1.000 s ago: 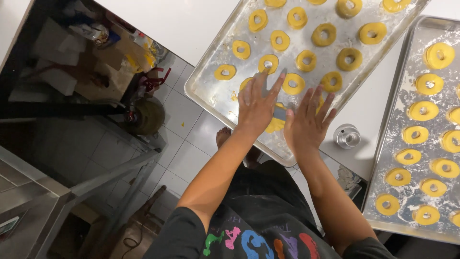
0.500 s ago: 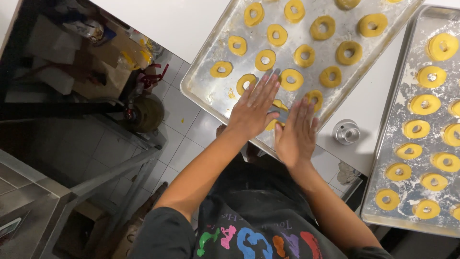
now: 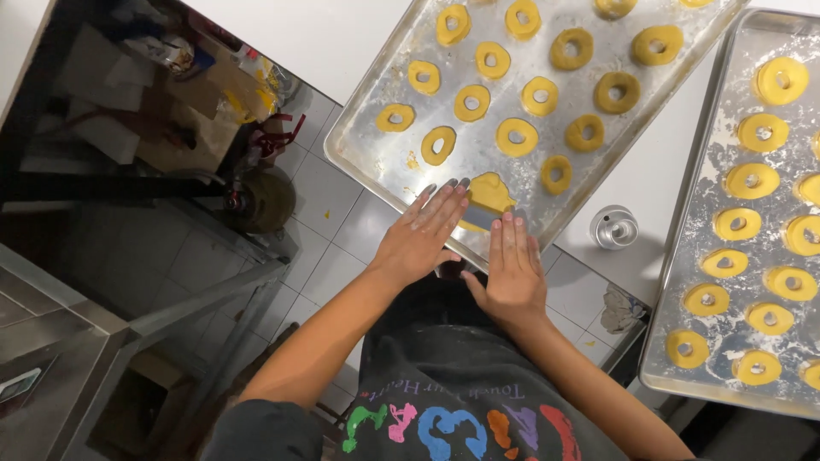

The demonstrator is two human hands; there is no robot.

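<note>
Resting flat on tray (image 3: pixel 376 162): both hands (image 3: pixel 465 248)

A second metal baking tray (image 3: pixel 696 256) at the right holds yellow ring-shaped dough pieces (image 3: pixel 744 224) on a floury bottom. A small round metal cutter (image 3: pixel 613 227) stands on the white surface (image 3: pixel 666 162) between the trays. Below lies a grey tiled floor (image 3: pixel 333 213), with cardboard boxes (image 3: pixel 201 102) at the left.

Second tray (image 3: pixel 683 256) cut off at right edge (its far rings too)
</note>
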